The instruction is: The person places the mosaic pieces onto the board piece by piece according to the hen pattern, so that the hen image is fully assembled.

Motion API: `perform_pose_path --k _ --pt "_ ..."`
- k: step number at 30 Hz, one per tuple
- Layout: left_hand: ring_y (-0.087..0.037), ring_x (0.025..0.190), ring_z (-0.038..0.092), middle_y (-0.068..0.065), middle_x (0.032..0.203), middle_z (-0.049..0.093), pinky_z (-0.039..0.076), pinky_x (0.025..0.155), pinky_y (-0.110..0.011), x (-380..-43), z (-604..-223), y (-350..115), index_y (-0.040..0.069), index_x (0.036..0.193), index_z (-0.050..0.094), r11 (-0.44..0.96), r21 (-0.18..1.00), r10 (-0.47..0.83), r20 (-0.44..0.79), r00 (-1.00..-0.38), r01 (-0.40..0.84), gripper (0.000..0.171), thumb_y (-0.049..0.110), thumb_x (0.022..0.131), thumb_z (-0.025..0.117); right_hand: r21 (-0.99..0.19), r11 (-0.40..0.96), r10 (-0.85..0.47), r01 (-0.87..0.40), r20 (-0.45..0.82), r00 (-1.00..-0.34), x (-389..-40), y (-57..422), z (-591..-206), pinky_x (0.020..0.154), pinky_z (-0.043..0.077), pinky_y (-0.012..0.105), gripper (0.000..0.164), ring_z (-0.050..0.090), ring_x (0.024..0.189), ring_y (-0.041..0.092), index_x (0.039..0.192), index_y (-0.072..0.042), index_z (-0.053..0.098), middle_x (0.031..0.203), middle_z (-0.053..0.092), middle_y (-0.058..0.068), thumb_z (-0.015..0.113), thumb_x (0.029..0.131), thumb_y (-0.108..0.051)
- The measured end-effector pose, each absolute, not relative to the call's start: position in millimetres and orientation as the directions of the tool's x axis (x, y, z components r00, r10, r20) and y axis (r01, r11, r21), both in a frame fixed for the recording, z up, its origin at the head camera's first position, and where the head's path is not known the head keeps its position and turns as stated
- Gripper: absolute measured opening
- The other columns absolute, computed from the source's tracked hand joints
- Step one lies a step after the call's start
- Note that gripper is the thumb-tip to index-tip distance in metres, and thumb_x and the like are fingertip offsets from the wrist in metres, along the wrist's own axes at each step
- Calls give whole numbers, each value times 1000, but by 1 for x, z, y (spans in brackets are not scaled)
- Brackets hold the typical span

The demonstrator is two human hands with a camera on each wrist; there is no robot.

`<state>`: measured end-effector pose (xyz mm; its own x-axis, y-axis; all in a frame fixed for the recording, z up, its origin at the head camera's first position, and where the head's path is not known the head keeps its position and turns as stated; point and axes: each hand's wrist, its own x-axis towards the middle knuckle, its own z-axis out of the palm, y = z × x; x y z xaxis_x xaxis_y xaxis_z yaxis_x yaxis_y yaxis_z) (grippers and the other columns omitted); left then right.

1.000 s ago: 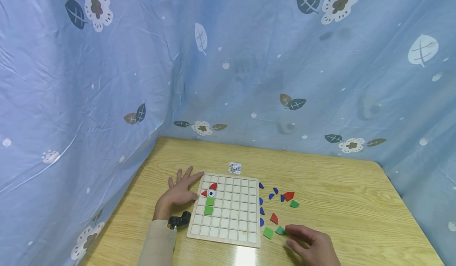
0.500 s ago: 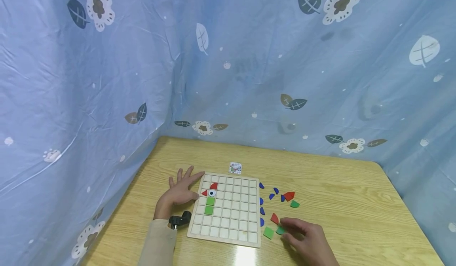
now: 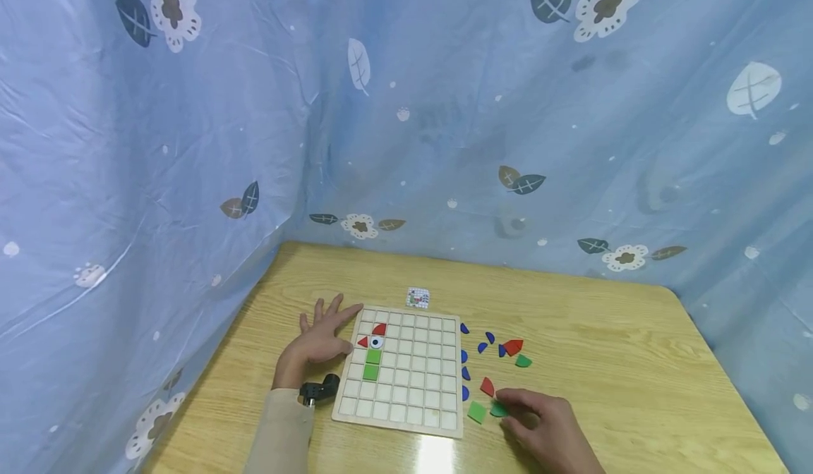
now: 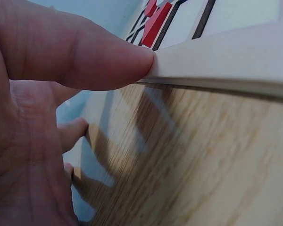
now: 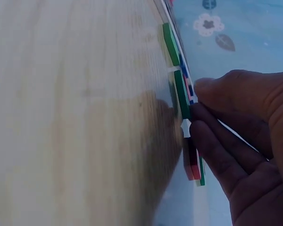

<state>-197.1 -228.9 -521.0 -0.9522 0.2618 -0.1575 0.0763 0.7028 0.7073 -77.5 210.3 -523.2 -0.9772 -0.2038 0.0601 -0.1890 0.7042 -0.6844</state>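
My left hand (image 3: 325,340) lies with spread fingers along the left edge of the wooden grid board (image 3: 406,428). In the left wrist view, the thumb (image 4: 108,66) presses against the board's rim. On the board stand a red quarter-circle (image 3: 380,329), a red triangle (image 3: 363,342), an eye tile (image 3: 376,343) and two green squares (image 3: 373,356). My right hand (image 3: 549,417) is right of the board, thumb and forefinger apart, fingertips right at a dark green quarter-circle (image 3: 497,410) on the table. In the right wrist view, this green piece (image 5: 181,94) stays flat beside the fingertips.
A light green square (image 3: 477,412) and a red quarter-circle (image 3: 487,386) lie near the right hand. Several blue half-circles (image 3: 466,393), more red pieces (image 3: 513,348) and another green quarter-circle (image 3: 524,361) lie farther back. A small picture card (image 3: 418,298) sits behind the board.
My right hand has shifted slightly left and away from me, its fingertips now coming around the dark green quarter-circle. The left hand and the board pieces stay as they were.
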Motion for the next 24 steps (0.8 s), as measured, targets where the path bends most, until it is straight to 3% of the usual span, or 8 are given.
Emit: perform_pose_path --k 8,15,24 --pt "-59 165 -16 -25 183 7 -22 120 -83 -197 -520 -231 18 167 48 714 695 253 -144 -957 84 88 8 84 77 -714 637 -330 -291 88 -940 -87 204 -525 92 63 23 34 75 112 4 123 -21 83 121 83 -8 88 90 -13" --pt "-59 165 -16 -25 183 7 -22 120 -83 -196 -519 -230 17 167 48 708 701 256 -143 -956 84 88 7 84 76 -625 713 -323 -317 108 -940 -79 211 -527 94 64 28 33 76 110 3 119 -20 83 115 83 -12 90 87 -14" --pt "-59 165 -15 -25 183 8 -21 120 -84 -198 -521 -230 18 167 48 712 697 256 -145 -956 85 90 7 82 75 -629 726 -291 -277 83 -953 -71 221 -527 91 64 28 36 76 110 3 119 -24 83 116 83 -13 92 85 -14"
